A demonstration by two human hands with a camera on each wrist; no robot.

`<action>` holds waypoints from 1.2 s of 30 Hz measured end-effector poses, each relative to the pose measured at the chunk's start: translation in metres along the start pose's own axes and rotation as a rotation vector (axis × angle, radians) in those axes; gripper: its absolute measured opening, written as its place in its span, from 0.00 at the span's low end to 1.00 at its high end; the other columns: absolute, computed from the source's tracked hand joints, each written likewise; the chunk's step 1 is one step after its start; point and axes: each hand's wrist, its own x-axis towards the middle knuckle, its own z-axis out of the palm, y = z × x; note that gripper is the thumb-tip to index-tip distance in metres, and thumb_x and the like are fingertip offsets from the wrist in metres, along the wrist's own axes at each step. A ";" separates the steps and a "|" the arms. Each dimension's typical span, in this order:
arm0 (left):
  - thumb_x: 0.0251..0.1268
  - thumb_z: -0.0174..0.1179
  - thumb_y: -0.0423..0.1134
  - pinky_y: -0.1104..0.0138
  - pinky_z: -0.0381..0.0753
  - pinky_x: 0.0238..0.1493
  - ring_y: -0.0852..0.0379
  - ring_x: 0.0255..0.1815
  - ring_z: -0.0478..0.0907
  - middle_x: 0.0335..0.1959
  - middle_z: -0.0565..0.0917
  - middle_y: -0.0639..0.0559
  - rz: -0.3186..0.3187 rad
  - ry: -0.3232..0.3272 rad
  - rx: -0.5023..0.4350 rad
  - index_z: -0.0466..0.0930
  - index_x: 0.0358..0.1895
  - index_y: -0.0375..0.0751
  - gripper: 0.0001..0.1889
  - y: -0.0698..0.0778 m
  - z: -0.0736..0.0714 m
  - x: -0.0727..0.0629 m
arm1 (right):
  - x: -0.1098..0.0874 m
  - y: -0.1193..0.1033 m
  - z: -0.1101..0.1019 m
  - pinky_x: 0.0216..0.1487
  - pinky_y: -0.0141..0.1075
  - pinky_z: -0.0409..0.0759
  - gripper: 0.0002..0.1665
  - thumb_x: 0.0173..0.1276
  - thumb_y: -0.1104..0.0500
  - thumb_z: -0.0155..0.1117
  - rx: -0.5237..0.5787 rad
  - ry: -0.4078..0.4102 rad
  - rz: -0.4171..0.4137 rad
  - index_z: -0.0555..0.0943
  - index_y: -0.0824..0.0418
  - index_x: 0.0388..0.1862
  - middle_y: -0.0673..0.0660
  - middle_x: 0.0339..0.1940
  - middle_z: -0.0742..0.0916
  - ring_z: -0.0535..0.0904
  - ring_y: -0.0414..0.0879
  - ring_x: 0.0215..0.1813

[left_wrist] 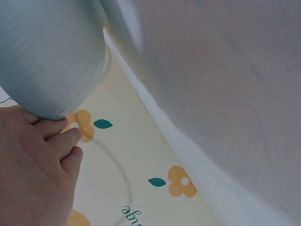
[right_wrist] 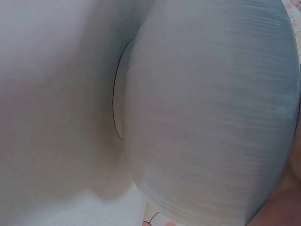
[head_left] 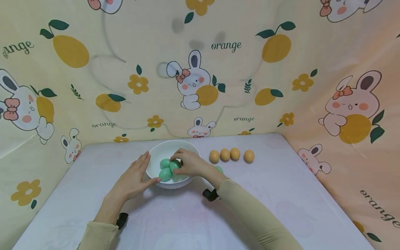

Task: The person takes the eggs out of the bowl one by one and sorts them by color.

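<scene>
A white bowl (head_left: 160,150) stands toward the back of the table, with green toy eggs (head_left: 165,174) inside it. My right hand (head_left: 190,163) reaches over the bowl's right side and pinches a green egg (head_left: 175,166) between thumb and fingers, right beside the others. At the left rim, my left hand (head_left: 132,178) rests against the bowl with its fingers fairly straight and the thumb along the near edge. The left wrist view has that hand at the bowl's outer wall (left_wrist: 47,56). From the right wrist, the bowl's side (right_wrist: 207,108) fills most of the picture.
Several orange-brown eggs (head_left: 225,155) form a row on the table right of the bowl. Another green egg (head_left: 220,169) shows partly behind my right wrist. A patterned cloth with rabbits and oranges (head_left: 231,76) hangs behind the white-covered table (head_left: 175,222).
</scene>
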 end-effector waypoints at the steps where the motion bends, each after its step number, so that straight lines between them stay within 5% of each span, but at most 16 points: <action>1: 0.69 0.56 0.72 0.43 0.50 0.83 0.35 0.84 0.48 0.85 0.48 0.37 0.001 0.001 0.000 0.48 0.83 0.29 0.57 0.000 0.000 0.000 | -0.001 0.000 0.000 0.48 0.27 0.81 0.24 0.66 0.55 0.76 0.009 0.015 -0.005 0.85 0.56 0.61 0.56 0.60 0.83 0.80 0.42 0.48; 23: 0.69 0.55 0.74 0.42 0.51 0.83 0.35 0.84 0.48 0.85 0.49 0.36 -0.002 0.007 0.009 0.48 0.83 0.28 0.58 -0.003 0.002 0.002 | -0.023 -0.009 -0.009 0.45 0.29 0.88 0.25 0.64 0.66 0.77 0.197 0.471 -0.205 0.83 0.67 0.60 0.62 0.60 0.81 0.85 0.49 0.46; 36: 0.68 0.54 0.74 0.43 0.51 0.83 0.35 0.84 0.48 0.85 0.49 0.35 -0.014 -0.001 0.013 0.47 0.83 0.28 0.58 -0.002 0.003 0.002 | -0.052 0.003 -0.026 0.44 0.31 0.89 0.25 0.61 0.68 0.78 0.258 0.632 -0.197 0.83 0.68 0.58 0.62 0.61 0.82 0.85 0.51 0.48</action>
